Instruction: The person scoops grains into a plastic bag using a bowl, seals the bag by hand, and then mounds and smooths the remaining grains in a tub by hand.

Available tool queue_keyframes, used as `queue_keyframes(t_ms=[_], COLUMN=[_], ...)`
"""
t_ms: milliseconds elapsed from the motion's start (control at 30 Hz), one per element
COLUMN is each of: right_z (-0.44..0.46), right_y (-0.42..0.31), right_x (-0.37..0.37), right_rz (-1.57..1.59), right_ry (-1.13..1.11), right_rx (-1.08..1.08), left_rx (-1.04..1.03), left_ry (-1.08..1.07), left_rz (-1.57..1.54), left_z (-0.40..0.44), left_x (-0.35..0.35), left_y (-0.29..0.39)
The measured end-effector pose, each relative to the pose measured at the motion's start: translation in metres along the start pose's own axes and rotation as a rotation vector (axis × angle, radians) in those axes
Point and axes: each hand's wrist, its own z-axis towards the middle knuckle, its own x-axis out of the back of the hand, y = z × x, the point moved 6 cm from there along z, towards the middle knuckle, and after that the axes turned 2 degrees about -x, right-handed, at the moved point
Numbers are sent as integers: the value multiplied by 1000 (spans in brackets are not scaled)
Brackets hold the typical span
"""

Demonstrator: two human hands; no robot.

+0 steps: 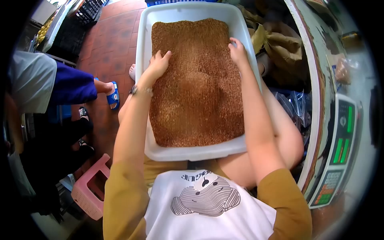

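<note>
A white plastic tub point(142, 42) rests across the lap, holding a broad layer of brown, grain-like material point(196, 88). The grains look streaked and blurred through the middle. My left hand point(160, 65) is at the left side of the layer, its fingers apart and touching or just above the grains. At the upper right edge of the layer, beside the tub wall, my right hand point(239, 53) has its thumb and fingers apart. Neither hand shows an object in it. Some fingertips are hard to make out against the grains.
On the right counter lies a digital scale point(340, 150) with green displays. Brown paper sacks point(284, 46) and clear plastic bags point(298, 106) are beside the right knee. A pink stool point(90, 190) stands at lower left, near another person's legs and blue sandal point(114, 96).
</note>
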Motion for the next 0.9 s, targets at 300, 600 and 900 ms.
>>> queue_keyframes(t_ms=[300,600,900], right_z=[127,146,75], right_y=[43,64,56], right_x=[-64,-111,-115], right_rz=[89,70,391], right_ry=[36,-307,-569], right_rx=[-113,-92,-392], left_rx=[-359,-408,-2], left_ry=[467,76,-240], left_rz=[-133,-59,-586], left_z=[182,239,157], left_x=[1,-41,-67], left_y=[3,-12,-12])
